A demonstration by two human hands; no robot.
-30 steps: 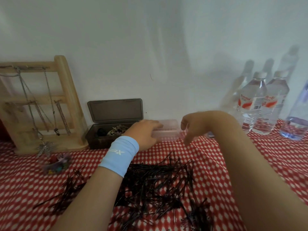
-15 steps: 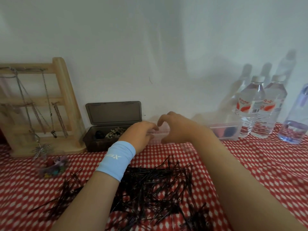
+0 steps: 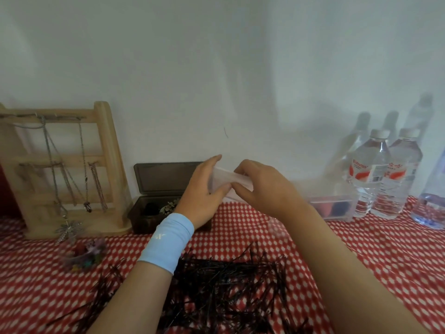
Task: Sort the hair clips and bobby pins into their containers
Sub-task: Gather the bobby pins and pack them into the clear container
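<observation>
Fingers (image 3: 213, 162) of the left hand (image 3: 202, 194) stand nearly straight against the left end of a small clear box (image 3: 225, 180). The thumb presses in from below, so that end is pinched. Fingertips (image 3: 240, 168) of the right hand (image 3: 265, 191) curl over the top edge at the other end and the thumb meets it from beneath, so this hand grips it too. The small clear box sits tilted between the two hands, just right of the raised lid of a dark box (image 3: 166, 179). The hands hide whether its bottom touches the cloth. A light blue wristband (image 3: 168, 244) wraps the left wrist, which crosses the right end of the dark box.

The dark box stands open against the wall (image 3: 216, 68), with small dark and pale items inside, too blurred to name. In front of it, toward the camera, a loose heap of black bobby pins (image 3: 228, 285) lies on the red-and-white checked cloth (image 3: 385, 261), partly under both forearms. To the front-left of the dark box is a clear tub (image 3: 84, 256) of small coloured pieces, blurred. Just beside the dark box on its left stands a wooden rack (image 3: 106, 165) hung with chains (image 3: 83, 165). Well to the right of the dark box, beyond the right hand, a clear container (image 3: 337, 213) holds red and dark blue things. Farther right again, water bottles (image 3: 370, 174) stand by the wall.
</observation>
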